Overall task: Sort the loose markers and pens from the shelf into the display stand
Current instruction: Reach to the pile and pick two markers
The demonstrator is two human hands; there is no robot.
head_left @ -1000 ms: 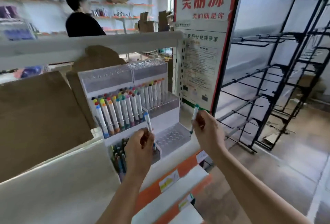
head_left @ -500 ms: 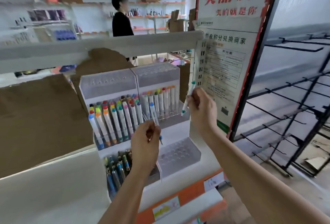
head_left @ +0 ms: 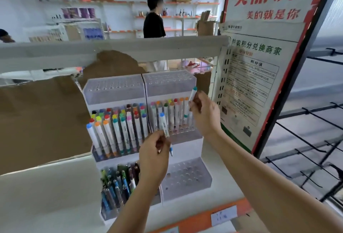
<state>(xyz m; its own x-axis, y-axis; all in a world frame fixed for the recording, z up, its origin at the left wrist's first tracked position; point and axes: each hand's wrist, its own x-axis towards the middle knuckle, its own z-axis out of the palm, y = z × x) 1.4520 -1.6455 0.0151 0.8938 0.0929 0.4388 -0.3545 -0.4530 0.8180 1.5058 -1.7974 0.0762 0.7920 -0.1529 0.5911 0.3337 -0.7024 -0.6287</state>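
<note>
A white tiered display stand [head_left: 115,91] sits on the shelf, its middle rows full of upright markers with coloured caps [head_left: 118,130]. Pens [head_left: 115,186] fill its lower left tier; the lower right tier [head_left: 185,177] shows bare holes. My left hand [head_left: 154,158] grips a white marker with a blue cap [head_left: 164,123], held upright in front of the stand's middle row. My right hand [head_left: 204,113] pinches a white marker with a teal cap [head_left: 192,97], tilted beside the right end of the marker row.
Brown cardboard [head_left: 37,121] leans behind and left of the stand. A white shelf rail [head_left: 111,50] runs above. A poster board [head_left: 259,65] stands at the right, with black wire racks [head_left: 306,139] beyond. A person in black [head_left: 154,24] stands in the background.
My right hand has carried the teal-capped marker up and closer to the right end of the marker row. My left hand still holds its blue-capped marker before the stand. The view has shifted left.
</note>
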